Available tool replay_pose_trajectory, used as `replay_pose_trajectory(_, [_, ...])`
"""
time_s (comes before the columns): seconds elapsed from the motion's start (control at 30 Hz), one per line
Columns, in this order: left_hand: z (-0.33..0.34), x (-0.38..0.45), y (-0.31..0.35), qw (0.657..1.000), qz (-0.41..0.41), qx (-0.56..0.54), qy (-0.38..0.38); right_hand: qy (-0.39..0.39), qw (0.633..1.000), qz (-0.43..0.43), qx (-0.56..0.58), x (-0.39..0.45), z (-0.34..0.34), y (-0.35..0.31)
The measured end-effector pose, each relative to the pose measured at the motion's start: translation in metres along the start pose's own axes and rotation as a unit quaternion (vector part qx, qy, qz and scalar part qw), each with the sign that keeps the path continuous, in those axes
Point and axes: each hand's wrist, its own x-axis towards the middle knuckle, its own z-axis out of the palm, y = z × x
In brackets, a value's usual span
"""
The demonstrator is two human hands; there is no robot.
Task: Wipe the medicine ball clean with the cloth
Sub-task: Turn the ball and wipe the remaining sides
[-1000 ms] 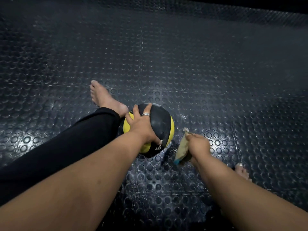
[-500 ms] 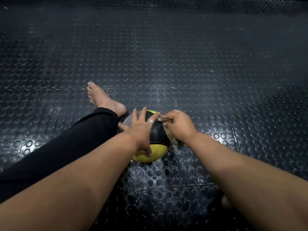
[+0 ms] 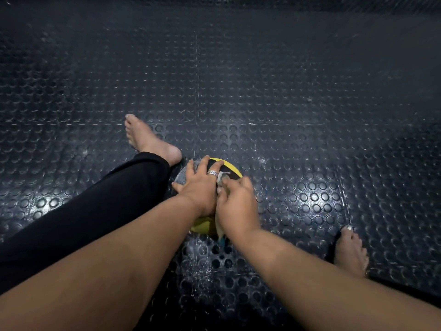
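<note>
A black and yellow medicine ball sits on the studded floor between my legs, mostly covered by both hands. My left hand, with a ring on one finger, rests spread over the ball's top left and steadies it. My right hand presses a pale cloth against the ball's right side. Cloth edges show above my fingers and below my palm, where a blue corner hangs. A yellow patch of the ball shows under my left wrist.
Black rubber floor tiles with round studs lie all around. My left leg in black trousers and bare left foot lie left of the ball. My bare right foot rests at the right.
My right hand brought the cloth from beside the ball onto it and has slid down its right side. The ball has turned under my left hand.
</note>
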Motion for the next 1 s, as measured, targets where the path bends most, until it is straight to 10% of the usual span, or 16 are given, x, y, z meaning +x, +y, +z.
replay_pose_trajectory(0.23, [0.004, -0.010, -0.003, 0.998, 0.015, 0.057, -0.034, 0.029, 0.994, 0.108, -0.002, 0.058, -0.002, 0.018])
replay_pose_trajectory(0.5, [-0.012, -0.001, -0.029, 0.999, 0.026, 0.025, -0.026, 0.010, 0.995, -0.096, -0.008, -0.003, 0.007, 0.014])
replay_pose_trajectory(0.8, [-0.008, -0.003, -0.019, 0.999, 0.028, 0.027, -0.022, 0.011, 0.964, 0.259, 0.066, 0.084, -0.034, 0.035])
replay_pose_trajectory(1.0, [-0.014, -0.001, -0.032, 0.999, 0.034, 0.007, -0.014, 0.043, 0.999, 0.012, 0.007, 0.017, -0.020, 0.035])
